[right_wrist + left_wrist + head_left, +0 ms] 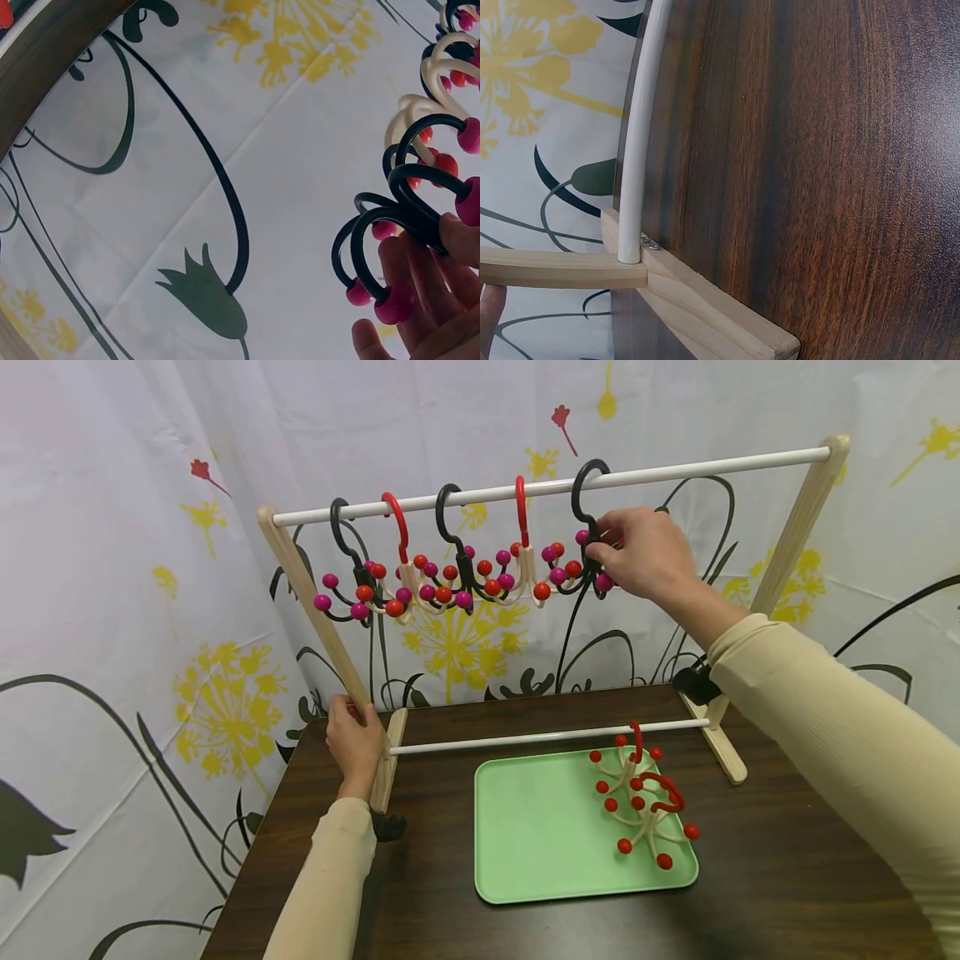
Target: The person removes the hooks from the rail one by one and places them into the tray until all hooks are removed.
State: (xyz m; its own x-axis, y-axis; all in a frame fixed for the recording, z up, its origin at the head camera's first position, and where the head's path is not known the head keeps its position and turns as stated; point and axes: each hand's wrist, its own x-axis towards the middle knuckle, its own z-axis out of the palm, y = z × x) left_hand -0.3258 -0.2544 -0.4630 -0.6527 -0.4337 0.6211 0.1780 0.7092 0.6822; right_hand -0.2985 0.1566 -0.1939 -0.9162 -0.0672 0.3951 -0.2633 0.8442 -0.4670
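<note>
My right hand (pixel 647 553) pinches the stem of a black hook hanger (pixel 577 497) with curved arms tipped by pink balls. Its hook loops over the white top rod (pixel 690 468) of a wooden rack. In the right wrist view, thumb and fingers close on the black stem (pixel 424 225). Low on the rack's left wooden post (pixel 315 610), my left hand (pixel 354 743) holds on; only a fingertip (pixel 489 311) shows in the left wrist view. To the left along the rod hang a red-hooked hanger (pixel 522 510), a black one (pixel 441 518), another red-hooked one (pixel 401 527) and another black one (pixel 336 531).
A green tray (pixel 536 827) lies on the dark wooden table (pixel 435 868), below the rack. Two red-hooked hangers with red balls (pixel 652 827) rest at its right side. A white lower rod (pixel 510 741) joins the rack's feet. Behind stands a patterned curtain (pixel 247 435).
</note>
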